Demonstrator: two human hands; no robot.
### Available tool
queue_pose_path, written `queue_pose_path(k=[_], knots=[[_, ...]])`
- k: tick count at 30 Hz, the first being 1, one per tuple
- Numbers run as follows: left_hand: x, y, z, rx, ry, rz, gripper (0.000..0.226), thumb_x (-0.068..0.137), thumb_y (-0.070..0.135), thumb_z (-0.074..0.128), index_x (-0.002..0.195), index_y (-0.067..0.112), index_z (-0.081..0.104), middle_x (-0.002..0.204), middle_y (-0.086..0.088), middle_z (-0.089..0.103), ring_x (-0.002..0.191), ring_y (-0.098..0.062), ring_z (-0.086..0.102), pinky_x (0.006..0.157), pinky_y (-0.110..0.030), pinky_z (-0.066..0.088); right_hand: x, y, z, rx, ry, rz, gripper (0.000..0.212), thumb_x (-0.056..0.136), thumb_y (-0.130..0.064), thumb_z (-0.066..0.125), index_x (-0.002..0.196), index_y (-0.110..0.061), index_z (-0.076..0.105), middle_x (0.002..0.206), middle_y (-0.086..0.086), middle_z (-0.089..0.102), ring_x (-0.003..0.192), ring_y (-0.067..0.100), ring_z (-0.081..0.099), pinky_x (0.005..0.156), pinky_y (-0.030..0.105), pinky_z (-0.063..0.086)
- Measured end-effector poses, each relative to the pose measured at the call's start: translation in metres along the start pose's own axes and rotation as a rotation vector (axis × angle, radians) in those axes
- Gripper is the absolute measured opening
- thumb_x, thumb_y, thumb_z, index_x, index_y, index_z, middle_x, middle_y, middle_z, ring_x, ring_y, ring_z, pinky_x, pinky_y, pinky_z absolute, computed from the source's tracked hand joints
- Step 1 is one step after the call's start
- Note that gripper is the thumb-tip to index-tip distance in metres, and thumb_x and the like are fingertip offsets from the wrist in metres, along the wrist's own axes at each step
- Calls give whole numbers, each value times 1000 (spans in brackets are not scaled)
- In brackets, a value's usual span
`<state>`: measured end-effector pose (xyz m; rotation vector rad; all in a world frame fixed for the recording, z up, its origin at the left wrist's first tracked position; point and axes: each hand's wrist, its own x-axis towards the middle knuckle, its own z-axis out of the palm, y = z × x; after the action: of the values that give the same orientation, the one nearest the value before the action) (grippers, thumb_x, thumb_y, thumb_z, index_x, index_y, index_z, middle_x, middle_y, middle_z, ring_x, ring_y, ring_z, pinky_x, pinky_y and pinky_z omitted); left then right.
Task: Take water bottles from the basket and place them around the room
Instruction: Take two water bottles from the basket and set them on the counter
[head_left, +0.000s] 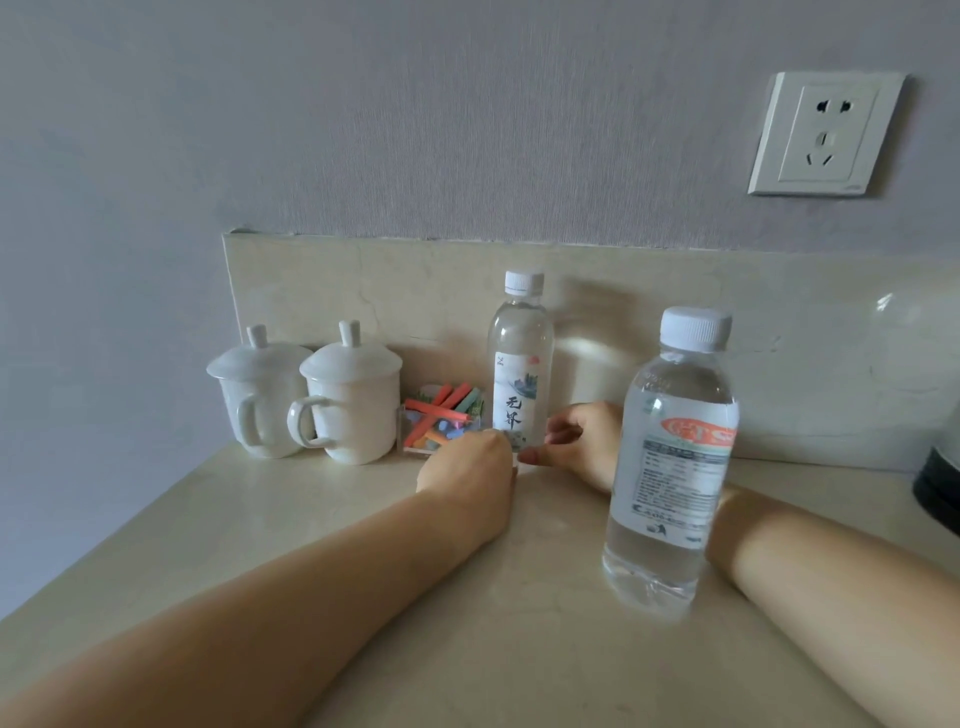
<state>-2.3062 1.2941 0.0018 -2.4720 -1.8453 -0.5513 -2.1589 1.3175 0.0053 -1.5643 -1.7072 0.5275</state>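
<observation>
Head view looks down on a pale marble bench (322, 525) that meets a grey wall (415, 130) at a low marble upstand (363, 291); a white socket (826, 134) sits on the wall at the far right.

Both bare forearms reach in from the near edge. The near bottle (670, 462), clear with a white cap and a white label with an orange band, stands upright on the bench at the right, in front of the right forearm and untouched by either grip.

The far bottle (521, 364), slimmer, with a white cap and a label with black characters, stands upright close to the upstand, between the two hands. The left hand (467, 475) lies knuckles up with its fingers curled at the bottle's lower left; they reach the base, though whether they press on it cannot be told. The right hand (582, 441) sits just right of the same base, half open, fingers curled loosely and thumb pointing left toward the bottle with a narrow gap showing. Neither grip wraps the bottle.

Left of the far bottle are two white lidded mugs (311, 400) side by side, handles toward the near left. Between the mugs and the bottle a small clear box (439, 421) holds orange, green and blue sachets. A dark object (937, 483) is cut off at the right edge.
</observation>
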Motion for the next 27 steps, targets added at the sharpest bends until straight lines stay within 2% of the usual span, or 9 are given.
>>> queue_pose_path(k=[5,8,11,12,14,16,20,24,27], knots=[[1,-1,-1,-8,5,1,22,94,17,48,112,7,56,111,-12,64,101,-30,61,69,-30,41,3,-3,-5,-52,-99,24,27,66,-24,85,68,-18,59,68,0,56,75,17,54,81,32,47],[-4,1,-5,40,-6,13,18,94,19,48,107,10,56,109,-10,63,101,-30,61,68,-31,40,-2,-10,-14,128,-102,47,42,67,-12,84,103,-1,64,74,4,63,74,15,60,82,28,50],[-10,1,-18,47,0,99,15,94,30,51,85,18,49,90,-3,60,89,-26,59,63,-29,39,-3,-12,-51,347,-60,151,45,79,-1,71,121,3,55,101,16,65,82,19,64,75,26,57],[-12,0,-24,12,-35,148,21,92,33,54,78,19,46,79,3,55,81,-21,56,61,-27,38,-5,-10,-66,368,-84,203,45,86,1,62,129,3,49,112,18,61,92,24,64,84,32,56],[-17,-4,-37,-111,-192,246,21,87,33,62,73,21,53,66,12,48,62,-6,50,54,-21,38,-22,-6,-91,216,-178,211,38,93,3,51,131,3,47,121,22,57,106,28,61,97,40,49],[-24,-5,-47,-213,-380,296,13,82,31,69,76,22,63,64,14,52,54,3,49,51,-10,39,-51,-5,-102,4,-349,150,22,86,11,55,105,2,62,100,20,66,93,19,68,86,36,54],[-46,17,-49,-263,-464,388,18,73,37,77,71,29,62,69,14,57,60,0,51,56,-13,39,-96,-2,-104,146,-627,88,54,66,8,74,111,-19,61,113,2,71,110,18,65,94,31,50],[-60,43,-42,-342,-393,324,30,65,45,81,65,24,59,65,12,57,59,-2,52,52,-16,39,-119,2,-96,167,-473,83,70,54,-13,86,119,-21,59,116,0,70,107,13,67,94,29,52],[-71,50,-31,-340,-274,184,46,56,54,82,67,25,48,69,10,51,58,-6,45,50,-20,34,-137,5,-77,13,-93,119,72,36,-44,89,99,-32,56,96,-7,67,89,10,66,84,32,55]])
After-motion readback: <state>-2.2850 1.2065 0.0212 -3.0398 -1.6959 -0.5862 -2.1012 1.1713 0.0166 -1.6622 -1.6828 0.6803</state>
